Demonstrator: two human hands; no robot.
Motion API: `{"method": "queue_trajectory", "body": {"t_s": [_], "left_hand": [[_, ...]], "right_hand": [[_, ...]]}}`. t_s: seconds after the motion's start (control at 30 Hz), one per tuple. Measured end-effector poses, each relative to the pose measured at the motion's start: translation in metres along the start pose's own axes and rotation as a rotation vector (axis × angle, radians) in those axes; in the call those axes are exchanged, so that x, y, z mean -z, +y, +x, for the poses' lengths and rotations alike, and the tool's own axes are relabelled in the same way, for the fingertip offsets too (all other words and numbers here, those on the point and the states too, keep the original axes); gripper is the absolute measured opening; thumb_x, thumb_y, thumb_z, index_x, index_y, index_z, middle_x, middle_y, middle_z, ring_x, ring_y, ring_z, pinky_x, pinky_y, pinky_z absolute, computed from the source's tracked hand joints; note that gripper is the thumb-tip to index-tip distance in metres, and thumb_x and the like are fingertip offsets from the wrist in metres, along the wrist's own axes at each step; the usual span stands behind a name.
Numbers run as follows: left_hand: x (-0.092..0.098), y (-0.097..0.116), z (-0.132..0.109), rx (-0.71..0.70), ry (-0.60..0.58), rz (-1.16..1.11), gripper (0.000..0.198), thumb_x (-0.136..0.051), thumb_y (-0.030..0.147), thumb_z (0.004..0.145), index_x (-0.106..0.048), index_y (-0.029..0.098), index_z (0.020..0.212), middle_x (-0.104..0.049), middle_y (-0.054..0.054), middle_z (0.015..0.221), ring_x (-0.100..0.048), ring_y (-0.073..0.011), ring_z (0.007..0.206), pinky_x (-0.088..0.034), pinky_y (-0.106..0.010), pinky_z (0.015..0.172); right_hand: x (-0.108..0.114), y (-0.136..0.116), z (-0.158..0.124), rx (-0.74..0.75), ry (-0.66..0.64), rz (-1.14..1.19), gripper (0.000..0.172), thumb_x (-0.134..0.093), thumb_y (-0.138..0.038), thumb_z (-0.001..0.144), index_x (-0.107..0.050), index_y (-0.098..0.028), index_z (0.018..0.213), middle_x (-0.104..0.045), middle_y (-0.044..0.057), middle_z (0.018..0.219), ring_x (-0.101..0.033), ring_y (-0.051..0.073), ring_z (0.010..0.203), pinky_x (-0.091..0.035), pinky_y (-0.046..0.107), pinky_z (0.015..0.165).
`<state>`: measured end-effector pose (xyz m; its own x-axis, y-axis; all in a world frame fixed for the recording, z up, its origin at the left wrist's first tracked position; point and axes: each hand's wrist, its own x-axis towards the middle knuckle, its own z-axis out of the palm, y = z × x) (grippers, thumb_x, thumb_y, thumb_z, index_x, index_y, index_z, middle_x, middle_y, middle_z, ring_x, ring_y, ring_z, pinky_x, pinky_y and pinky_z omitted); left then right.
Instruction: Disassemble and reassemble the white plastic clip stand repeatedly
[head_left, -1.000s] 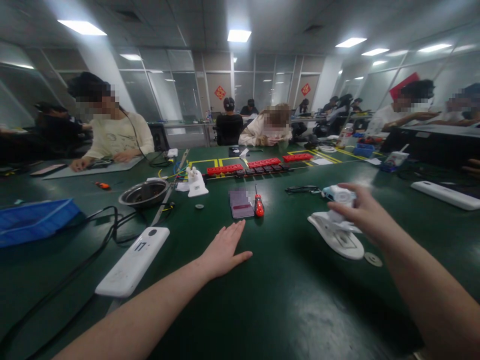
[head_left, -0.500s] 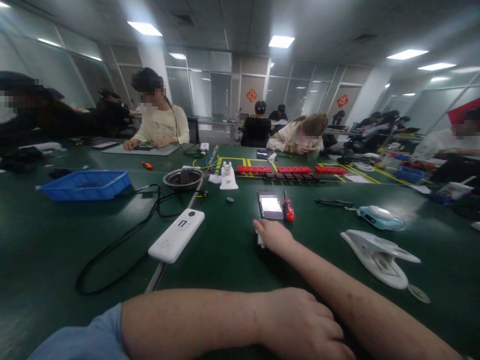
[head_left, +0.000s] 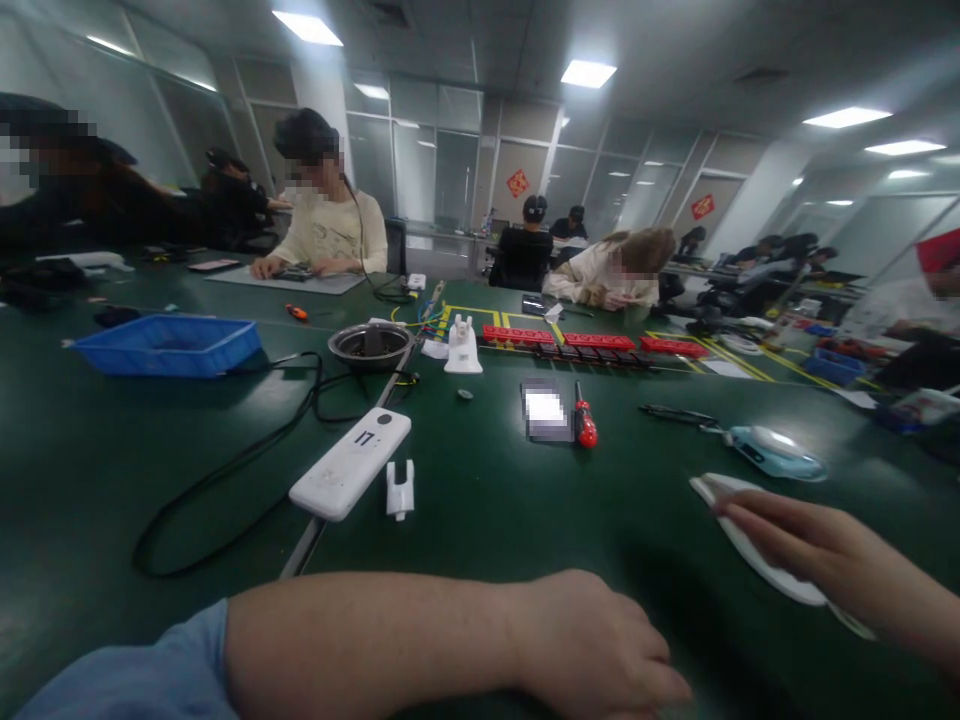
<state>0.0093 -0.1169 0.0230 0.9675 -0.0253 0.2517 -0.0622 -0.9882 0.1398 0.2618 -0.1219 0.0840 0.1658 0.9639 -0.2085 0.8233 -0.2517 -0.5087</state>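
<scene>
My left forearm lies across the near edge of the green table [head_left: 525, 510], and my left hand [head_left: 600, 655] rests palm down there with its fingers curled loosely, holding nothing. My right hand [head_left: 810, 550] reaches in from the right, fingers stretched out flat over a white oval plastic base [head_left: 757, 560] and touching it. A small white U-shaped clip [head_left: 400, 488] stands alone beside a white power strip [head_left: 351, 462]. A light blue and white device [head_left: 772, 452] lies just beyond my right hand.
A phone [head_left: 545, 411] and a red-handled screwdriver [head_left: 584, 424] lie mid-table. A blue bin [head_left: 166, 345], a metal bowl [head_left: 369, 345], a black cable [head_left: 225, 470], a white stand [head_left: 462, 350] and red strips [head_left: 585, 340] sit farther back. Several people work at the far side.
My right hand has drawn back from the table's middle, leaving the white clip by the power strip, and now lies on the white oval base. My left arm stays put.
</scene>
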Motion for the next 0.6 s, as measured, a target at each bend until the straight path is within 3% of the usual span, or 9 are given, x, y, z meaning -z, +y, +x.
{"method": "queue_trajectory", "body": {"t_s": [0.1, 0.17, 0.23, 0.37, 0.6], "left_hand": [[-0.006, -0.003, -0.002, 0.029, 0.061, -0.014, 0.034, -0.046, 0.036, 0.079, -0.05, 0.017, 0.107, -0.061, -0.001, 0.098, -0.056, -0.0156, 0.087, -0.044, -0.025, 0.058], [-0.007, -0.005, -0.002, 0.053, 0.072, -0.033, 0.035, -0.043, 0.035, 0.08, -0.048, 0.017, 0.11, -0.059, -0.002, 0.105, -0.054, -0.0156, 0.094, -0.044, -0.025, 0.065], [-0.006, -0.006, -0.001, 0.087, 0.066, -0.054, 0.036, -0.042, 0.035, 0.081, -0.047, 0.017, 0.111, -0.058, -0.003, 0.109, -0.053, -0.016, 0.098, -0.044, -0.025, 0.07], [-0.004, -0.006, 0.002, 0.165, 0.027, -0.08, 0.036, -0.042, 0.035, 0.081, -0.047, 0.018, 0.112, -0.056, -0.004, 0.113, -0.053, -0.0167, 0.099, -0.044, -0.025, 0.074], [-0.002, -0.007, 0.005, 0.258, -0.015, -0.167, 0.035, -0.047, 0.032, 0.078, -0.049, 0.022, 0.112, -0.056, -0.003, 0.113, -0.053, -0.0172, 0.1, -0.044, -0.027, 0.077]], "right_hand": [[0.023, 0.086, -0.014, -0.3, 0.159, 0.109, 0.043, -0.054, -0.067, 0.044, -0.06, -0.034, 0.071, -0.062, 0.008, 0.085, -0.057, 0.025, 0.072, -0.043, 0.036, 0.068], [0.022, 0.117, -0.022, -0.385, 0.191, 0.117, 0.039, -0.057, -0.065, 0.039, -0.058, -0.036, 0.066, -0.062, 0.009, 0.084, -0.057, 0.026, 0.071, -0.042, 0.038, 0.067], [0.013, 0.127, -0.026, -0.365, 0.186, 0.126, 0.04, -0.057, -0.063, 0.038, -0.056, -0.039, 0.07, -0.062, 0.008, 0.079, -0.057, 0.027, 0.069, -0.041, 0.04, 0.067], [-0.004, 0.123, -0.024, -0.293, 0.176, 0.096, 0.041, -0.056, -0.058, 0.043, -0.053, -0.038, 0.078, -0.061, 0.006, 0.068, -0.058, 0.028, 0.068, -0.041, 0.039, 0.067], [-0.002, 0.142, -0.015, -0.319, 0.239, 0.002, 0.026, -0.052, -0.054, 0.047, -0.053, -0.032, 0.061, -0.062, 0.008, 0.07, -0.058, 0.028, 0.07, -0.042, 0.039, 0.066]]}}
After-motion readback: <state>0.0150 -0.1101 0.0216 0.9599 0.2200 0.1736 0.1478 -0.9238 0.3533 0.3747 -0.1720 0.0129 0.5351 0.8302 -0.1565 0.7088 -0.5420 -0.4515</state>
